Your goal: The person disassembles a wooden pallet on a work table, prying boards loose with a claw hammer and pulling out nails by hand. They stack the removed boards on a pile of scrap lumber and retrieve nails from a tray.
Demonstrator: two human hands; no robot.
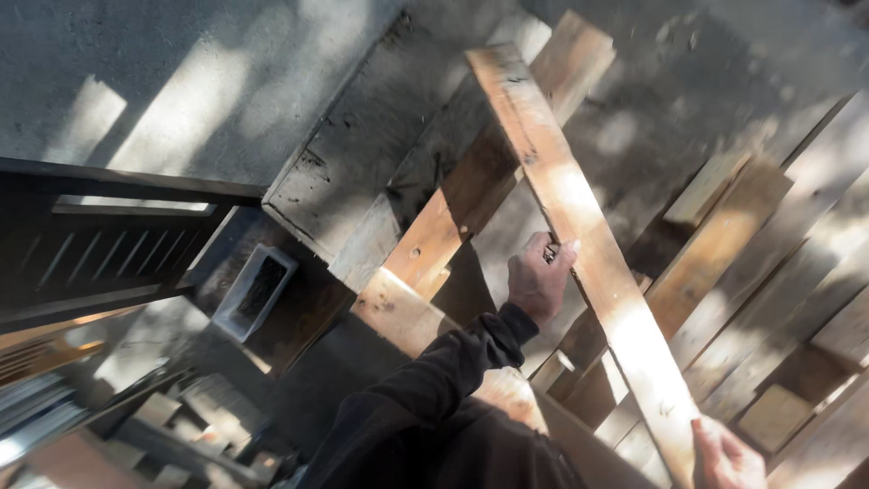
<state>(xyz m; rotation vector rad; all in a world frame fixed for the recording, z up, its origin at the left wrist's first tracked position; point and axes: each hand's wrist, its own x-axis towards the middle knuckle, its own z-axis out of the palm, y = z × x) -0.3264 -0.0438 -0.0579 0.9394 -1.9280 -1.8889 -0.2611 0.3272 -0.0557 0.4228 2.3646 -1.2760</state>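
**Both hands on a long plank above a heap of boards**

We have a long pale plank (579,226) running from the top middle of the view down to the lower right. Our left hand (539,279), in a dark sleeve (434,389), is curled shut around the plank's left edge about midway along, fingers wrapped over it. Our right hand (724,457) shows only in part at the bottom edge; it touches the plank's low end, but we cannot tell how far it closes round it.

The plank lies across a loose pile of boards (769,272) on a concrete floor (181,100), crossing a second plank (471,190) that slants the other way beneath it. A dark railing (109,235) stands to the left, with a small grey box (255,292) near its foot.

As we judge it, the risks come from length and clutter. The far end reaches well beyond our grip, so it could swing and knock the boards under it or tip downward. The wood looks rough, with dark marks that may be nail holes, so bare fingers could catch a splinter. If the right hand's hold is slight, the low end might slip and pinch the left fingers against the plank below.
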